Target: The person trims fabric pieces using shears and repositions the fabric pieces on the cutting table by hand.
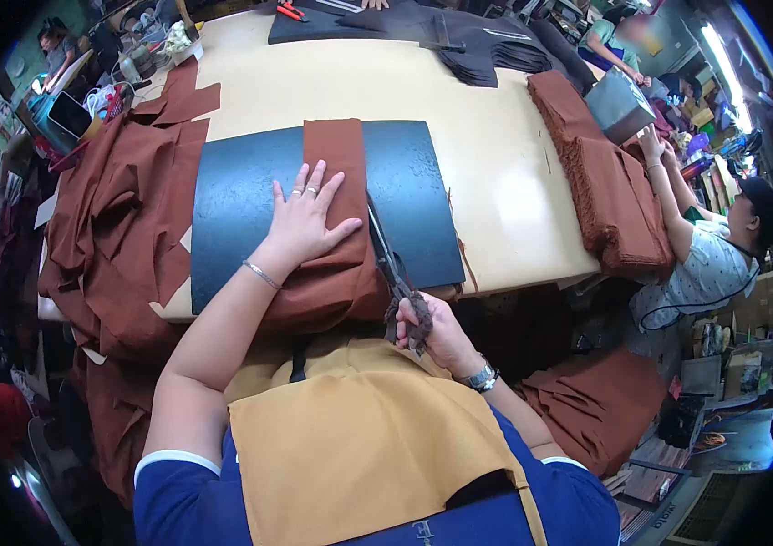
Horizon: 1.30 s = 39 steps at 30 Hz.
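Observation:
My left hand (306, 218) lies flat with fingers spread on a folded strip of rust-brown cloth (334, 144). That strip runs over a dark, glossy board (239, 182) and hangs down at the table's near edge. In my right hand (446, 335) is a pair of scissors (385, 247), its handles wrapped in dark rag. The long blades point away from me along the strip's right edge and look nearly together.
A rust-brown cloth heap (122, 200) covers the table's left side. Stacked rust-brown cloth (600, 177) lies at right, where a person (696, 264) reaches over it. Dark cloth pieces (487, 45) and red-handled scissors (292, 11) are at the far end.

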Tool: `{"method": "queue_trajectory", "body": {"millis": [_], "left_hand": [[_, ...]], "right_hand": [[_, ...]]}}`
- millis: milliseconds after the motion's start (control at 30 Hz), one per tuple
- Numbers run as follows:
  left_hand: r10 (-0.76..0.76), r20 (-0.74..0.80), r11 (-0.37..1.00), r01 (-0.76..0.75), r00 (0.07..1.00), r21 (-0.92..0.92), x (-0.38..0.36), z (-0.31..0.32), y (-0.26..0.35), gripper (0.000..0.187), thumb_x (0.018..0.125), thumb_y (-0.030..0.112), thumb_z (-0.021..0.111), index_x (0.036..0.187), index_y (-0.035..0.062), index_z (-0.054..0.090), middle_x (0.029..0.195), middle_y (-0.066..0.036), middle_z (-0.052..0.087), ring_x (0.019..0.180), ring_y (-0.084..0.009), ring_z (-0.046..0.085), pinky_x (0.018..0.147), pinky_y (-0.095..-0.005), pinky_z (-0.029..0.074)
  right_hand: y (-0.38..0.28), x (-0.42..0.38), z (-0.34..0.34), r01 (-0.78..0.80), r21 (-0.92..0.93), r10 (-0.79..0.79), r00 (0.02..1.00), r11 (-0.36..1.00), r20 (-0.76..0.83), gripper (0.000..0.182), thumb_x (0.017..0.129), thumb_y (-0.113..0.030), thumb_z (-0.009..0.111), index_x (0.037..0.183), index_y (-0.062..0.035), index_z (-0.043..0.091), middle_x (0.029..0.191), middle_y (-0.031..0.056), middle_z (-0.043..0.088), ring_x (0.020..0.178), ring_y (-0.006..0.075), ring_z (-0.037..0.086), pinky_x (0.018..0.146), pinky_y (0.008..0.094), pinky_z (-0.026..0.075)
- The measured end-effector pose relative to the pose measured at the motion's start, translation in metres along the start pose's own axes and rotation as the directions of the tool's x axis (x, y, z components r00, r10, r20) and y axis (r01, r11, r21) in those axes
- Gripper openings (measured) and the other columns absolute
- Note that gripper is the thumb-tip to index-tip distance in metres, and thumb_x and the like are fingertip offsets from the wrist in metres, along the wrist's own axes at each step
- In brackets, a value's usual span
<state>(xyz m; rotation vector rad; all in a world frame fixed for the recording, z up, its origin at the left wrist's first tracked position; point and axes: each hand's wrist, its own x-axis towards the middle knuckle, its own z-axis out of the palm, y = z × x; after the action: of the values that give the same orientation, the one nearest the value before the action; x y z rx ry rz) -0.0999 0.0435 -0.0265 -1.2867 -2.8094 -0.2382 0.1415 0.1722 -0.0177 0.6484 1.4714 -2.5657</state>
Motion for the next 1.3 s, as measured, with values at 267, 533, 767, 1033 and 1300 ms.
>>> {"method": "queue_trajectory", "body": {"millis": [267, 533, 767, 1033, 1300], "left_hand": [[-0.042, -0.037, 0.999, 0.042, 0.998, -0.004, -0.012, 0.002, 0.011, 0.084, 0.084, 0.071, 0.045, 0.147, 0.0168, 0.032, 0.155, -0.016, 0.022, 0.144, -0.0351, 0.018, 0.106, -0.0704, 0.014], [-0.037, -0.045, 0.999, 0.038, 0.998, 0.020, -0.024, 0.004, 0.021, 0.087, 0.082, 0.072, 0.047, 0.147, 0.0161, 0.033, 0.155, -0.017, 0.023, 0.144, -0.0352, 0.018, 0.105, -0.0714, 0.015], [-0.022, -0.057, 1.000, 0.023, 0.998, 0.020, -0.035, 0.003, 0.029, 0.088, 0.081, 0.072, 0.049, 0.147, 0.0157, 0.033, 0.155, -0.017, 0.023, 0.144, -0.0355, 0.019, 0.104, -0.0722, 0.015], [-0.008, -0.051, 1.000, 0.009, 0.999, 0.014, -0.043, 0.003, 0.034, 0.088, 0.081, 0.071, 0.049, 0.147, 0.0154, 0.033, 0.155, -0.017, 0.023, 0.144, -0.0355, 0.018, 0.104, -0.0722, 0.015], [0.013, -0.063, 1.000, -0.013, 0.998, -0.002, -0.052, -0.003, 0.039, 0.087, 0.081, 0.070, 0.050, 0.146, 0.0144, 0.035, 0.154, -0.018, 0.023, 0.144, -0.0354, 0.019, 0.104, -0.0720, 0.017]], "right_hand": [[-0.004, 0.002, 0.004, 0.021, -0.066, -0.023, 0.999, 0.998, -0.037, 0.024, 0.092, -0.031, 0.065, 0.092, -0.0081, 0.058, 0.070, -0.0017, 0.057, 0.060, 0.0054, 0.055, 0.056, 0.0208, 0.048], [0.004, 0.001, 0.006, 0.028, -0.014, -0.029, 0.998, 0.999, -0.057, 0.023, 0.092, -0.030, 0.064, 0.092, -0.0075, 0.058, 0.069, -0.0017, 0.057, 0.060, 0.0055, 0.055, 0.055, 0.0209, 0.047], [0.006, 0.005, 0.000, 0.059, -0.083, -0.062, 0.997, 0.995, -0.046, 0.029, 0.093, -0.033, 0.062, 0.092, -0.0054, 0.055, 0.073, 0.0018, 0.057, 0.061, 0.0084, 0.057, 0.057, 0.0239, 0.052], [0.006, 0.002, 0.005, 0.044, -0.016, -0.045, 0.997, 0.999, -0.059, 0.021, 0.094, -0.028, 0.062, 0.092, -0.0078, 0.057, 0.071, 0.0003, 0.059, 0.059, 0.0061, 0.056, 0.055, 0.0207, 0.047], [0.005, 0.006, 0.006, 0.050, -0.045, -0.053, 0.996, 0.998, -0.077, 0.025, 0.094, -0.032, 0.062, 0.092, -0.0077, 0.057, 0.071, -0.0003, 0.058, 0.060, 0.0063, 0.056, 0.057, 0.0207, 0.048]]}}
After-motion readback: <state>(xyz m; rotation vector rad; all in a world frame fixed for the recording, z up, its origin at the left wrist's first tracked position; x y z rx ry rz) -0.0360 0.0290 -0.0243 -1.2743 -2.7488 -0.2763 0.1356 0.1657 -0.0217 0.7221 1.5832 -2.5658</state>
